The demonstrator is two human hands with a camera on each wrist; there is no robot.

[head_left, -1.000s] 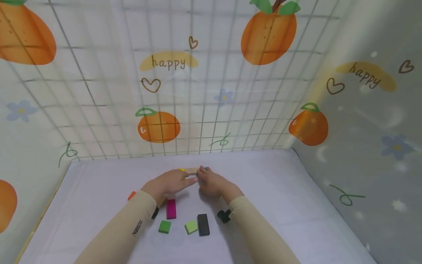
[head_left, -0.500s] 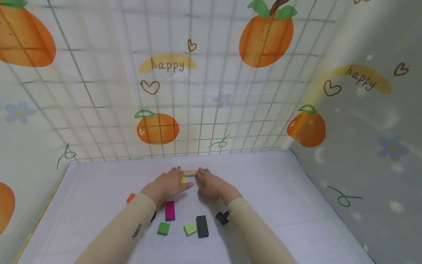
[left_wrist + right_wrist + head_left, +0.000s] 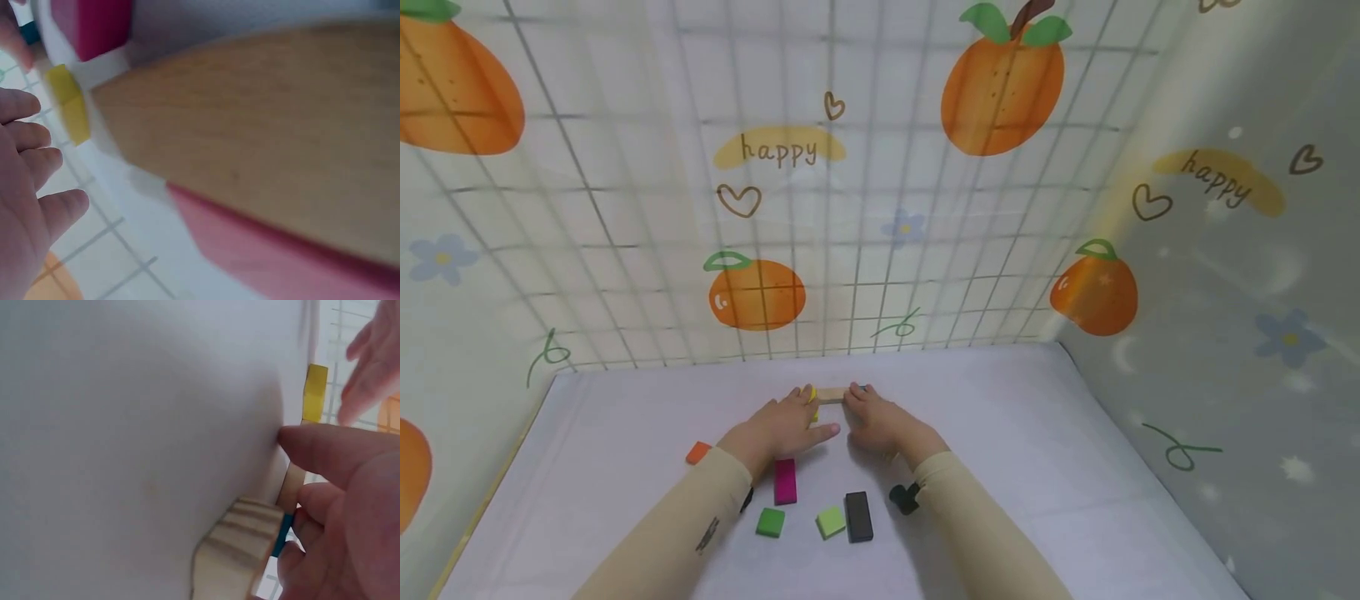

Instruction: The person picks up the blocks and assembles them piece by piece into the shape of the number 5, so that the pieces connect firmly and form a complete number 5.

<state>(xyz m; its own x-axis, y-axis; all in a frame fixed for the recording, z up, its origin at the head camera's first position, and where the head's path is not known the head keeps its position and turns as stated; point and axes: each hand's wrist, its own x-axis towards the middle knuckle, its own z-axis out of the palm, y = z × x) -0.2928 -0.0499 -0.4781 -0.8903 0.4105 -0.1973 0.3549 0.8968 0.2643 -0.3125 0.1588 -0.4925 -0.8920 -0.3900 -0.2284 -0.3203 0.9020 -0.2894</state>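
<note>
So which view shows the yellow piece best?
Left wrist: the yellow piece appears largest there, with nothing in front of it. Right wrist shows it smaller and narrower. Head shows only small patches of yellow, because the left hand covers part of it.

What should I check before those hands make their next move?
1. Pale wooden block lying between yellow block and teal block: ok.
2. Yellow block fully visible from the head view: not ok, left hand partly covers it.
3. Right hand at the teal block: ok.
4. Right hand's grip on the teal block secure: cannot tell.
5. Dark gray block clear of both hands: ok, it lies nearer the person.
</note>
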